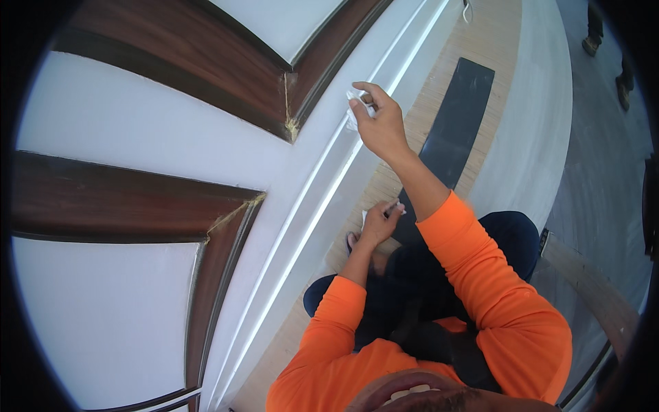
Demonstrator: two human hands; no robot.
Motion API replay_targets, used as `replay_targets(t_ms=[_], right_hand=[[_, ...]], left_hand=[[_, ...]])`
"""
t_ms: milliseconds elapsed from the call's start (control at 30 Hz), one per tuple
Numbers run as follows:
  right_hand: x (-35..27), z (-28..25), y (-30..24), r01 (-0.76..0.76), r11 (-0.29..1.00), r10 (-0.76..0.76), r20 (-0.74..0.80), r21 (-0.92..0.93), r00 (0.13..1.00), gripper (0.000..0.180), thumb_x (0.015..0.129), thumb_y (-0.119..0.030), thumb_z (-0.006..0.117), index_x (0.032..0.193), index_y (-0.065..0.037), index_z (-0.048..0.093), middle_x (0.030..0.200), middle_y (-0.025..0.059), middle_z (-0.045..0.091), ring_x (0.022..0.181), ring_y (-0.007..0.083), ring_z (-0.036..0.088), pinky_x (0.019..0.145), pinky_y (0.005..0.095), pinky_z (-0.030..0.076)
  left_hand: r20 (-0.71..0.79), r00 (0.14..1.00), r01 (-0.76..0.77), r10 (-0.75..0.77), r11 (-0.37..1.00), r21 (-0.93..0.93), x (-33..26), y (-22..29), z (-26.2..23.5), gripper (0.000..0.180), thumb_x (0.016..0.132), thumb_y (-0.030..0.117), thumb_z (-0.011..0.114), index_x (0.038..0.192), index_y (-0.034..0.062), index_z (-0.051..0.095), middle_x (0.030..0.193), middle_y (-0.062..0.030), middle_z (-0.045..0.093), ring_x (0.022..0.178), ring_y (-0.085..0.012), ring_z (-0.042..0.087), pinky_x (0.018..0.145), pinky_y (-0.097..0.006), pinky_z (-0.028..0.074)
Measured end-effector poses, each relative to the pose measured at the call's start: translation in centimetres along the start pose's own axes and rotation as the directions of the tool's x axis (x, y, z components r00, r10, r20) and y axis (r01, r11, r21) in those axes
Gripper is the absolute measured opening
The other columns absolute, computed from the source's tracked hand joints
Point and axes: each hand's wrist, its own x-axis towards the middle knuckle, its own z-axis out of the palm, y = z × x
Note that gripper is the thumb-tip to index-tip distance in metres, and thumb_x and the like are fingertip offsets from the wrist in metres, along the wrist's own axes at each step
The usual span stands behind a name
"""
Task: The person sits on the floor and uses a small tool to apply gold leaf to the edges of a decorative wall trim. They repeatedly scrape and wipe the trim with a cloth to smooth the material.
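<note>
My right hand (pixel 379 123) is raised against the white door frame (pixel 322 185), its fingers closed on a small white crumpled cloth or paper (pixel 355 110) pressed to the frame. My left hand (pixel 379 221) is held low near my knee, pinching another small white piece (pixel 397 208). Both arms wear orange sleeves. To the left of the frame is a door (pixel 137 130) with white panels and dark brown wooden bars; yellowish residue shows at the bar joints (pixel 291 125).
A light wooden floor strip (pixel 439 89) runs beside the frame, with a dark rectangular mat (pixel 456 123) on it. My dark trousers fill the lower middle. Another person's feet (pixel 590 41) stand at the top right on grey floor.
</note>
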Motion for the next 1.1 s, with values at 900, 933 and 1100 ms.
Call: replay_targets(t_ms=[900,933,1100], right_hand=[[2.8,6.3,-3.3,0.764,0.639,-0.769,-0.064,-0.090,0.636,0.015,0.087,0.004,0.069,0.099,-0.005,0.075,0.094,0.0129,0.068,0.087,0.0336,0.068,0.074,0.0404,0.058],[2.6,6.4,-3.3,0.766,0.643,-0.766,-0.029,-0.007,0.643,0.012,0.088,0.002,0.071,0.097,-0.005,0.075,0.095,0.0124,0.069,0.086,0.0326,0.069,0.073,0.0390,0.058],[3.8,6.2,-3.5,0.709,0.702,-0.712,-0.103,-0.065,0.695,0.012,0.089,0.002,0.074,0.099,-0.003,0.077,0.095,0.0131,0.071,0.085,0.0292,0.071,0.075,0.0355,0.059]], left_hand=[[0.047,0.991,-0.135,0.129,0.971,0.195,-0.7,1.9,-0.4,0.043,0.098,0.037,0.070,0.124,0.0039,0.073,0.091,-0.0221,0.062,0.084,-0.0411,0.063,0.076,-0.048,0.050],[0.035,0.989,-0.151,0.147,0.970,0.191,-0.5,1.9,-0.6,0.043,0.098,0.038,0.070,0.124,0.0036,0.073,0.091,-0.0221,0.062,0.084,-0.0410,0.064,0.077,-0.048,0.050],[0.077,0.989,-0.140,0.125,0.963,0.230,-0.2,1.0,-0.2,0.047,0.098,0.039,0.070,0.127,0.0016,0.072,0.095,-0.0218,0.064,0.089,-0.0406,0.065,0.081,-0.046,0.052]])
